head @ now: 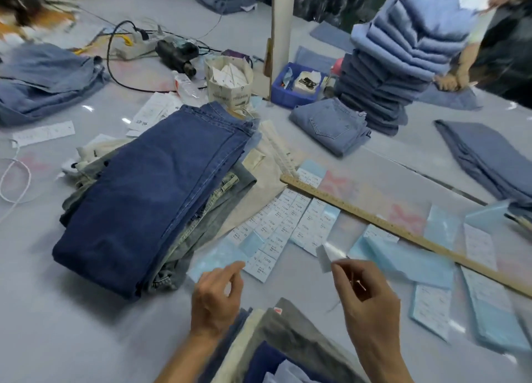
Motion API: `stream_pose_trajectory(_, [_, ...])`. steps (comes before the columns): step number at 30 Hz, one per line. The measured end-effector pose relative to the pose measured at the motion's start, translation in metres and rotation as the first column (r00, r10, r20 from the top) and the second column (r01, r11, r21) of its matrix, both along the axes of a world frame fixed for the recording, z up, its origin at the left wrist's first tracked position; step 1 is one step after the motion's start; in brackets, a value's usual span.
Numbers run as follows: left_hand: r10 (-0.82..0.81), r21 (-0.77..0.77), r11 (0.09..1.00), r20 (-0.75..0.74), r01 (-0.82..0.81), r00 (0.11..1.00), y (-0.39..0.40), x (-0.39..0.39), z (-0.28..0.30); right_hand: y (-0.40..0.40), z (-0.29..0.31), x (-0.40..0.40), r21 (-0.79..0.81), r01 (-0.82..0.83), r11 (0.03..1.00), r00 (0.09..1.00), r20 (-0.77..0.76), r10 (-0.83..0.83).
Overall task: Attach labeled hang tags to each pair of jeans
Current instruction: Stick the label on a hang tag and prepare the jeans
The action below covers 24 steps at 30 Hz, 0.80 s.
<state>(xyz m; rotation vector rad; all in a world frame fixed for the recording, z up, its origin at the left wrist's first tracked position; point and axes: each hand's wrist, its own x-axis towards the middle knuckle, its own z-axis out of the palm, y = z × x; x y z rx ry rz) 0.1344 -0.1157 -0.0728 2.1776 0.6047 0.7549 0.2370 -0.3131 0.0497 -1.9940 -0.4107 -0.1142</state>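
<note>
My right hand (365, 296) pinches a small white label (326, 256) between thumb and fingertips, just above the table. My left hand (217, 299) hovers beside it with fingers loosely curled and holds nothing. Sheets of printed labels (276, 227) and light blue backing sheets (408, 261) lie spread on the table in front of both hands. A pile of folded jeans topped by a dark blue pair (155, 198) sits to the left. Another pile of folded jeans (276, 345) lies under my forearms at the near edge.
A long wooden ruler (403, 230) lies diagonally across the labels. A tall stack of light jeans (403, 66) stands at the back right, with another person's hand beside it. A blue tray (290, 86), a paper bag (227, 83), a power strip and cables sit further back.
</note>
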Motion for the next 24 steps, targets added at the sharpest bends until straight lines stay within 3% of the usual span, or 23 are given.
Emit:
stream_pose_trajectory(1, [-0.024, -0.282, 0.959, -0.02, 0.018, 1.0, -0.015, -0.001, 0.027, -0.011, 0.006, -0.01, -0.048, -0.037, 0.998, 0.99, 0.134, 0.044])
stream_pose_trajectory(3, [-0.167, -0.747, 0.657, -0.012, 0.102, 0.986, -0.05, -0.001, 0.074, -0.036, 0.012, -0.032, -0.181, -0.064, 0.981, 0.931, 0.342, 0.124])
stream_pose_trajectory(5, [-0.351, -0.926, 0.359, -0.019, 0.116, 0.936, -0.08, -0.003, 0.105, -0.063, 0.013, -0.054, -0.299, -0.074, 0.951, 0.876, 0.436, 0.206])
stream_pose_trajectory(6, [-0.435, -0.948, 0.297, -0.028, 0.114, 0.9, -0.093, -0.006, 0.115, -0.078, 0.013, -0.066, -0.357, -0.094, 0.929, 0.852, 0.454, 0.261])
stream_pose_trajectory(9, [-0.612, -0.938, 0.32, -0.101, 0.129, 0.784, -0.122, -0.021, 0.12, -0.114, 0.012, -0.097, -0.49, -0.105, 0.865, 0.81, 0.463, 0.36])
stream_pose_trajectory(15, [-0.721, -0.94, 0.318, -0.156, 0.123, 0.675, -0.145, -0.038, 0.112, -0.154, 0.012, -0.138, -0.575, -0.04, 0.817, 0.838, 0.426, 0.341])
stream_pose_trajectory(20, [-0.767, -0.968, 0.25, -0.178, 0.032, 0.616, -0.153, -0.043, 0.116, -0.162, 0.027, -0.151, -0.615, -0.02, 0.788, 0.829, 0.43, 0.357])
stream_pose_trajectory(24, [-0.738, -0.977, 0.209, -0.124, 0.05, 0.663, -0.16, -0.047, 0.118, -0.165, 0.035, -0.152, -0.628, -0.02, 0.778, 0.813, 0.442, 0.378])
